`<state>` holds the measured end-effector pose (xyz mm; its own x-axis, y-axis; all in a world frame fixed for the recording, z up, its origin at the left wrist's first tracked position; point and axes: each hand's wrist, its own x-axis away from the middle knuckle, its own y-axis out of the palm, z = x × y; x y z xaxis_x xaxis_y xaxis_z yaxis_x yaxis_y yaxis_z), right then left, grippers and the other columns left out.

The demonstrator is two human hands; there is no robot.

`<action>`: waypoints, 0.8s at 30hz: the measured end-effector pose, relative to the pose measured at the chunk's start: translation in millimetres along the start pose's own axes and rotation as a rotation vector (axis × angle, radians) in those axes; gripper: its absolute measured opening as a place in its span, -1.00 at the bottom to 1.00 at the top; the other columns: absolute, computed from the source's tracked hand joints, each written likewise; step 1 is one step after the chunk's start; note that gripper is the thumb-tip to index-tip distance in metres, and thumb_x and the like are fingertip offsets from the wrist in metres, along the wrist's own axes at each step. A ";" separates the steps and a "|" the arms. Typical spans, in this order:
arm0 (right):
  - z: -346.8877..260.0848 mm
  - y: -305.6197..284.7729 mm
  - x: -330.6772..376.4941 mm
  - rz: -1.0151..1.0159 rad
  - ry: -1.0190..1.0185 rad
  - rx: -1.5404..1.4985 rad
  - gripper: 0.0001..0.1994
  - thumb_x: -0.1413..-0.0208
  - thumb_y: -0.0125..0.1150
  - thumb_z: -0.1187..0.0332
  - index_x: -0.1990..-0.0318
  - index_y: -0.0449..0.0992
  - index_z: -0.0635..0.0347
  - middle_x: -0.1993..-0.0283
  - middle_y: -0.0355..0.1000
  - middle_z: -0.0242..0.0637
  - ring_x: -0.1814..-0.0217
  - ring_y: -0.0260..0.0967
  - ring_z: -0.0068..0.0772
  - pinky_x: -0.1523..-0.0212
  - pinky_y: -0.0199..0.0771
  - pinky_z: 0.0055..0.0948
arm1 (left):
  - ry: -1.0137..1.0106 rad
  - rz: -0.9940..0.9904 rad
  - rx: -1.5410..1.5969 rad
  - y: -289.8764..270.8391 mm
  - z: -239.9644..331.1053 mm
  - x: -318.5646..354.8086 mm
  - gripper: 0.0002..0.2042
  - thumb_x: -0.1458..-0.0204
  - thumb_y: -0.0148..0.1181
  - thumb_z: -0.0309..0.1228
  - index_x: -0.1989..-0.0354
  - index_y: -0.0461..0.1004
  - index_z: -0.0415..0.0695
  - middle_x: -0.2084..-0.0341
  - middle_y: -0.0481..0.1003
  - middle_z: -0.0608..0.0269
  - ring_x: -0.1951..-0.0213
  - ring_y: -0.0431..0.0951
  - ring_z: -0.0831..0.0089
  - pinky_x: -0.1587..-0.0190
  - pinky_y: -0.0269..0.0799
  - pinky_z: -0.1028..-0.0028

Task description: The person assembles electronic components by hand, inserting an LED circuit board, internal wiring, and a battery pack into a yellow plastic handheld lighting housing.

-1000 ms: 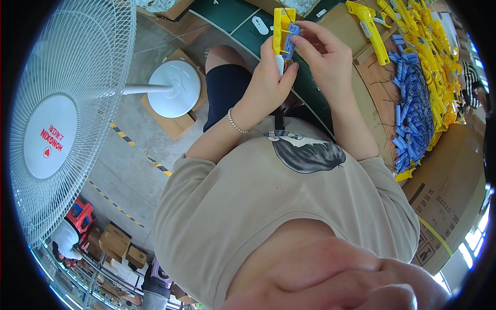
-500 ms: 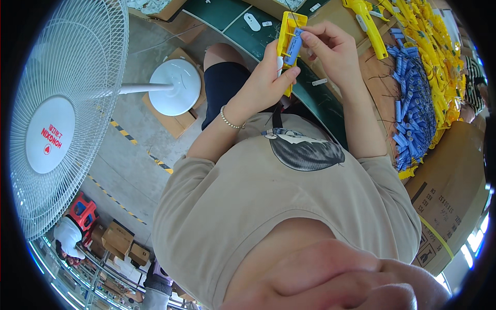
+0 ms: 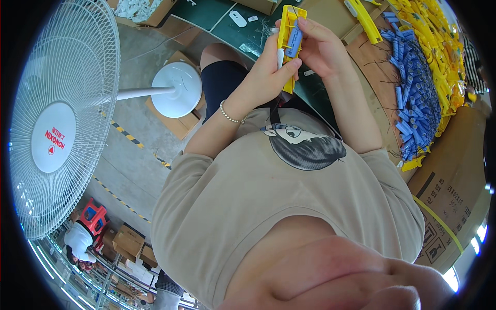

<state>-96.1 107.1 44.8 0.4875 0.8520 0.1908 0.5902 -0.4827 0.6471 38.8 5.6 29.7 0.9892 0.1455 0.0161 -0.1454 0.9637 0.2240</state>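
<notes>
A long yellow plastic casing (image 3: 287, 36) stands upright in front of my chest, gripped from the left side by my left hand (image 3: 265, 72). My right hand (image 3: 319, 45) comes in from the right and its fingertips press a small blue cylindrical part (image 3: 293, 40) into the casing's open face. A bead bracelet (image 3: 229, 112) circles my left wrist. Both hands hover over a dark green work surface (image 3: 243, 31).
A heap of blue cylindrical parts (image 3: 416, 108) and yellow casings (image 3: 439, 46) lies on brown cardboard at the right. One yellow casing (image 3: 363, 19) lies apart. A cardboard box (image 3: 452, 186) stands lower right. A white pedestal fan (image 3: 57, 119) with round base (image 3: 178, 95) stands left.
Both hands have shifted slightly with the casing, staying joined on it; the blue part sits deeper in the casing's upper half.
</notes>
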 end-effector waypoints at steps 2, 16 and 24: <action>3.4 -3.3 -3.2 0.024 0.021 -0.003 -0.63 -0.21 0.20 0.22 -0.02 0.45 0.35 0.09 0.47 -0.16 0.04 0.43 -0.35 -0.02 0.44 -0.26 | 0.022 0.016 0.004 2.1 -3.5 1.2 -0.57 -0.26 -0.04 -0.46 -0.24 0.00 -0.20 0.25 0.39 0.20 0.32 0.50 0.50 0.25 0.49 0.47; 2.7 25.9 19.6 0.335 -0.286 0.870 -0.75 -0.07 0.33 0.29 0.23 0.54 0.33 0.42 0.47 -0.36 0.41 0.40 -0.67 0.37 0.43 -0.62 | 0.261 0.183 -0.280 5.2 -12.8 -3.5 -0.44 -0.23 -0.18 -0.30 -0.37 -0.12 -0.17 0.06 0.33 0.18 0.21 0.43 0.46 0.12 0.42 0.46; -21.8 11.5 33.6 0.264 -0.379 0.289 -0.84 -0.15 0.13 0.41 0.17 0.48 0.28 0.26 0.49 -0.31 0.28 0.41 -0.54 0.20 0.43 -0.48 | 0.206 0.085 0.118 -1.8 -13.3 -5.1 -0.46 -0.22 -0.25 -0.31 -0.37 -0.11 -0.15 0.05 0.37 0.14 0.13 0.46 0.42 0.05 0.42 0.39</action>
<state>-87.0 134.6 74.8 0.8094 0.5872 0.0051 0.5430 -0.7518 0.3740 33.8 6.0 16.2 0.9472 0.2795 -0.1568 -0.2133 0.9150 0.3426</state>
